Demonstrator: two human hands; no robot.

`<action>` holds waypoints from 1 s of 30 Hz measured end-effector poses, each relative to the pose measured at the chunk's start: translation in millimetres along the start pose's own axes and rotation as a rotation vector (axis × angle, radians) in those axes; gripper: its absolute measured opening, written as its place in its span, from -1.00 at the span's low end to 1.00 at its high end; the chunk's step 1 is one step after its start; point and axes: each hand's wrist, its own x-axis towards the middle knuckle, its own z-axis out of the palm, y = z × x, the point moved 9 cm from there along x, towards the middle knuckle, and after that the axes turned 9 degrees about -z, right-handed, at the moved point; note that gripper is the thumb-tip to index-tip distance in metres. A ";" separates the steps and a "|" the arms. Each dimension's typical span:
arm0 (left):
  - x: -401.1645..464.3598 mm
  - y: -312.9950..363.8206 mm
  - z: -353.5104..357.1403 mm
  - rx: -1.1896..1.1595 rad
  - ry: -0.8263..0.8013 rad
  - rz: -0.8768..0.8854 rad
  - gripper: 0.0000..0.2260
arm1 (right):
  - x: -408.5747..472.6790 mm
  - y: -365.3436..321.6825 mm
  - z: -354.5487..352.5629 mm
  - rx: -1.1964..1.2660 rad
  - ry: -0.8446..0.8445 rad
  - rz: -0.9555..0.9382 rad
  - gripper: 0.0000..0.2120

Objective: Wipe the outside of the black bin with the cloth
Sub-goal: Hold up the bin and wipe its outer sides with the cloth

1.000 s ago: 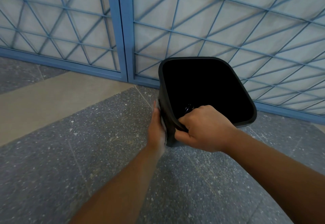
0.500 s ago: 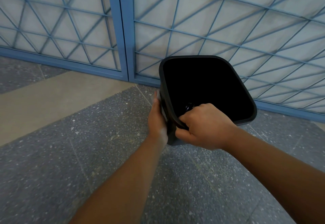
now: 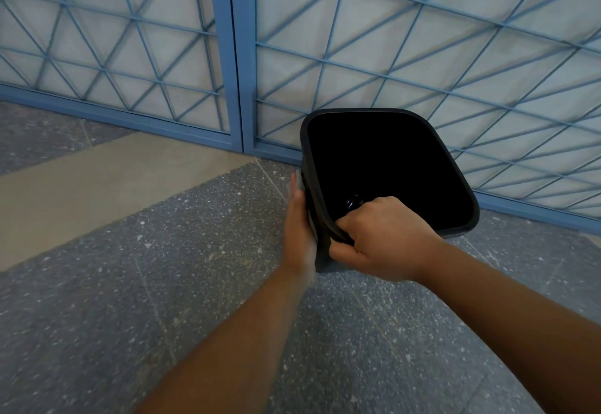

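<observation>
The black bin (image 3: 468, 221) stands on the floor, its dark opening facing up towards me. My right hand (image 3: 383, 238) grips its near rim, fingers hooked inside. My left hand (image 3: 300, 225) lies flat against the bin's left outer wall, pressing a grey cloth (image 3: 322, 260) against it. Only thin edges of the cloth show beside and below the palm. A small dark object lies inside the bin near my right knuckles; I cannot make out what it is.
Blue metal lattice panels (image 3: 390, 56) with a vertical post (image 3: 234, 56) stand right behind the bin. The floor is grey speckled stone (image 3: 162, 316) with a beige strip (image 3: 81, 186) to the left.
My left hand has slid up the bin's left wall towards the rim, cloth under the palm. The right hand kept its grip on the rim.
</observation>
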 end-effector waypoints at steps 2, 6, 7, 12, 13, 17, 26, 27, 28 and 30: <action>5.5 -8.2 -7.3 0.025 -0.026 -0.064 -0.27 | 0.0 0.4 0.7 -0.003 -0.004 -0.003 -0.62; -3.6 -18.5 -22.4 0.006 0.136 -0.152 -0.40 | 0.8 -0.7 -0.4 0.000 0.007 -0.010 -0.60; -16.5 -22.6 -19.9 -0.006 0.149 -0.135 -0.41 | 1.4 -1.2 0.3 0.005 0.003 -0.015 -0.58; -72.4 2.2 19.0 -0.064 0.185 0.077 -0.61 | 1.1 -1.4 1.9 0.031 0.028 -0.049 -0.43; -71.5 11.5 24.5 -0.072 0.170 0.106 -0.61 | 1.1 -2.2 2.0 0.028 0.034 -0.061 -0.42; -43.7 37.7 27.2 -0.106 0.119 0.158 -0.53 | -1.1 -5.5 0.8 0.006 0.068 -0.106 -0.42; 53.0 13.6 1.1 0.000 -0.023 -0.170 -0.36 | -0.3 -3.1 -0.5 -0.005 0.103 -0.109 -0.44; 50.5 6.6 -3.4 -0.091 -0.016 -0.178 -0.39 | -0.3 -2.9 -0.7 0.000 0.110 -0.111 -0.45; 47.8 -1.6 -12.8 -0.132 0.048 -0.164 -0.37 | -0.3 -2.9 -1.0 0.003 0.117 -0.113 -0.46; 35.1 -22.5 -23.9 -0.107 0.142 -0.190 -0.36 | -0.3 -2.8 -1.1 0.011 0.122 -0.115 -0.47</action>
